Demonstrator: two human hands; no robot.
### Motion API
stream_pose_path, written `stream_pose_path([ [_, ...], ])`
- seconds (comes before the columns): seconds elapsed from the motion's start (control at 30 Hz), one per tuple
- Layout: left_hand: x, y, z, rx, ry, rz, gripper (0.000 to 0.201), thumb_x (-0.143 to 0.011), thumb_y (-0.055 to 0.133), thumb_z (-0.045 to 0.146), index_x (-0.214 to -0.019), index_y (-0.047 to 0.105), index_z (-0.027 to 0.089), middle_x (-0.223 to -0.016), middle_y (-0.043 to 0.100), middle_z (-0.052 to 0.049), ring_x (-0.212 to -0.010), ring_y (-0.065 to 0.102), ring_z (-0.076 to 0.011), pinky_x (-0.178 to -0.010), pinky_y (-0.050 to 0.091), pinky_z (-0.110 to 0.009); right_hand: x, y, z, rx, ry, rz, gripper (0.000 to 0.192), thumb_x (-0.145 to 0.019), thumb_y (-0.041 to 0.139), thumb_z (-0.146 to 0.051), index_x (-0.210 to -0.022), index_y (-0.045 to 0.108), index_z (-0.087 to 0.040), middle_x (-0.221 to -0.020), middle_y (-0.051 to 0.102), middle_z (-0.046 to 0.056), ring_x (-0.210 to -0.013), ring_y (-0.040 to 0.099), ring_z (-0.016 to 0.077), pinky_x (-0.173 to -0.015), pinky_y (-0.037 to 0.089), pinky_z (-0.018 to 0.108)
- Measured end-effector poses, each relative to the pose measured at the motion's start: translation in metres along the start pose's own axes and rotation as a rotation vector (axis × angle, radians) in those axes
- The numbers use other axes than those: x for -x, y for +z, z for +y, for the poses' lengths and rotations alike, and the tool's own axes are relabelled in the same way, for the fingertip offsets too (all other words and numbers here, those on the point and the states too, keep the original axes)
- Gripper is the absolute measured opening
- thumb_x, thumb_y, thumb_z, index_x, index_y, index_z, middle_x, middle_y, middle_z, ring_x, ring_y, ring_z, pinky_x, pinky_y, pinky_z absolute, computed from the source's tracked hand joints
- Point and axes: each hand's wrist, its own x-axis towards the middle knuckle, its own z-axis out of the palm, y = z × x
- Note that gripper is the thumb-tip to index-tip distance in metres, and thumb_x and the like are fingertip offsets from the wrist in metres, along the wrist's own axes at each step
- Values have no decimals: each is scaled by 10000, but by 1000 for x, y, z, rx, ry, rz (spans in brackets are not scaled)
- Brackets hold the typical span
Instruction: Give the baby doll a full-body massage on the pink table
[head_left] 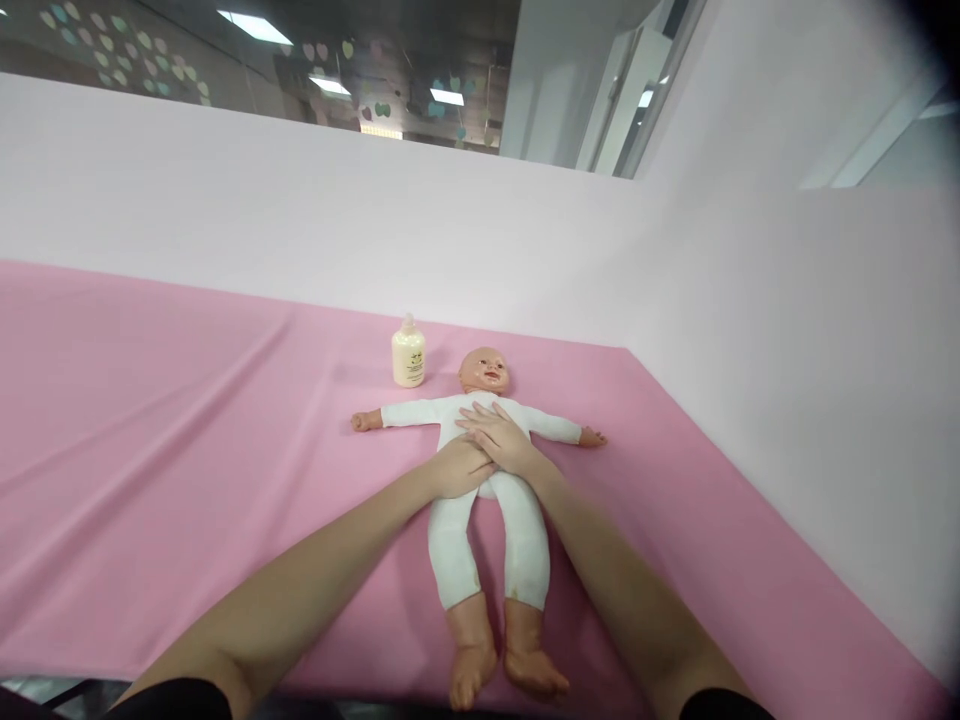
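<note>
A baby doll (527, 540) in a white body suit lies on its back, its head away from me and its arms spread wide. My left hand (459, 467) rests flat across its belly, fingers pointing right. Slightly higher, my right hand (501, 437) lies on the doll's chest with its fingers stretched out toward the upper left. The two hands overlap near the middle of the torso. Left of the doll's head stands a cream pump bottle (409, 358), upright and apart from both hands.
A pink cloth (187, 420) with a few creases covers the table. White walls (315, 220) rise along the back and the right side. Above the back wall is a window (420, 60) with heart-shaped stickers and ceiling lights showing in it.
</note>
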Motion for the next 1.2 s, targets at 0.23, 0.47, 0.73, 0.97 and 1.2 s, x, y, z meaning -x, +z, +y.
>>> stream_pose_path([
  [0.23, -1, 6, -16, 149, 4, 103, 389, -946, 314, 261, -1101, 661, 176, -1221, 636, -77, -1166, 548, -191, -1078, 371, -372, -6, 7, 15, -31, 175, 63, 477, -974, 227, -365, -1371, 466, -256, -1491, 367, -25, -1434, 231, 185, -1177, 150, 426],
  [0.47, -1, 6, -24, 196, -61, 144, 420, -963, 287, 290, -1172, 635, 185, -1249, 625, -69, -1202, 529, -177, -1114, 332, -379, -2, 9, 21, 3, 328, 121, 511, -969, 203, -383, -1431, 372, -247, -1530, 290, -17, -1446, 190, 199, -1175, 154, 436],
  [0.73, 3, 7, -35, 109, -237, 124, 475, -967, 251, 313, -1353, 494, 183, -1444, 443, -45, -1403, 292, -178, -1174, 197, -410, 6, 19, 28, 50, 508, 208, 603, -957, 247, -415, -1465, 273, -91, -1535, 268, 112, -1435, 216, 241, -1168, 184, 404],
  [0.97, 3, 14, -46, 96, -336, 184, 527, -962, 260, 354, -1439, 358, 154, -1523, 292, -82, -1435, 194, -201, -1182, 168, -425, 16, 19, -1, 198, 604, 149, 656, -944, 291, -388, -1462, 206, 4, -1533, 216, 208, -1417, 227, 341, -1136, 222, 457],
  [1.2, 2, 21, -56, 203, -449, 277, 545, -969, 237, 410, -1446, 340, 168, -1538, 253, -82, -1435, 190, -206, -1184, 145, -437, 20, 17, -26, 266, 558, 30, 694, -955, 282, -435, -1473, 157, 11, -1536, 127, 260, -1426, 144, 398, -1130, 188, 528],
])
